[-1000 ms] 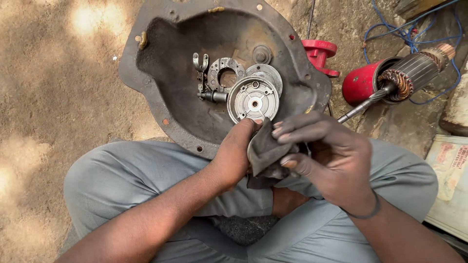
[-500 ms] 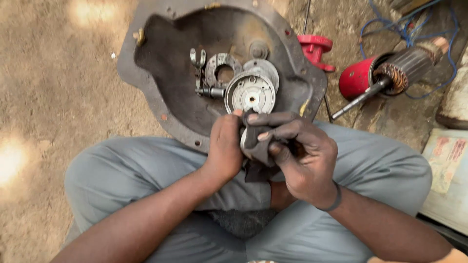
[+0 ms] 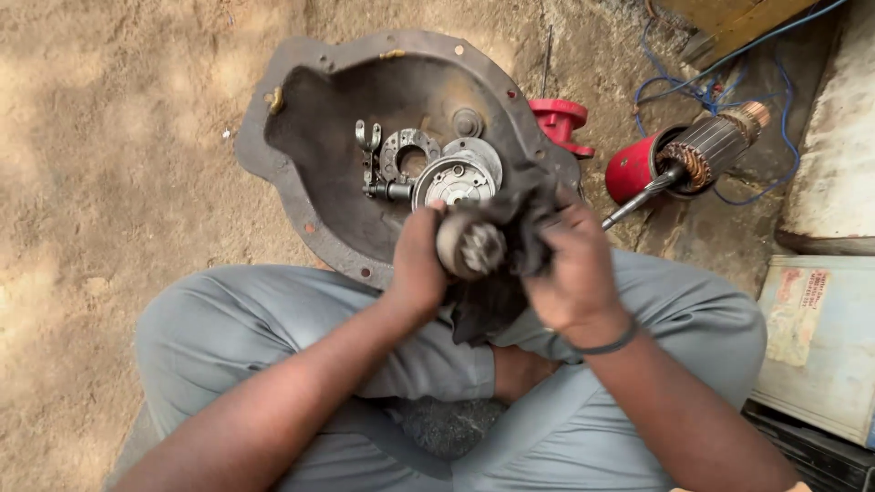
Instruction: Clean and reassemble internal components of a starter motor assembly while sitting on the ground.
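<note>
The left hand [image 3: 417, 264] grips a round metal part [image 3: 469, 244] above the lap, steadying it so the right hand [image 3: 570, 264], closed on a dark rag [image 3: 524, 228], can press cloth against it.

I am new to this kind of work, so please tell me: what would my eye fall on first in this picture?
First, the two hands at the centre: the left hand holds a round metal part while the right hand presses a dark rag on it. Just beyond lies a big grey metal housing on the sandy ground, with small round parts inside. To the upper right, a red motor armature with copper windings lies beside blue wires.
</note>
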